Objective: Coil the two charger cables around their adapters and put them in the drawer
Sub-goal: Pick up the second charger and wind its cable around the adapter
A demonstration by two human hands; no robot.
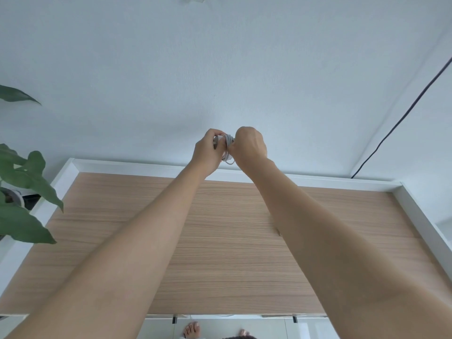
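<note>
Both my arms reach forward over the wooden cabinet top (220,241). My left hand (208,152) grips a white adapter (219,139) held up in front of the wall. A grey-white cable (229,143) is wound in several turns around it, with a small loop hanging below. My right hand (249,143) pinches the cable right beside the coil. Most of the adapter is hidden by my fingers. No second charger shows, and no drawer interior is in view.
A green leafy plant (22,192) stands at the left edge. A dark cord (401,118) runs down the wall at the right. White trim (146,165) frames the cabinet top. Drawer fronts (232,326) and bare feet show at the bottom.
</note>
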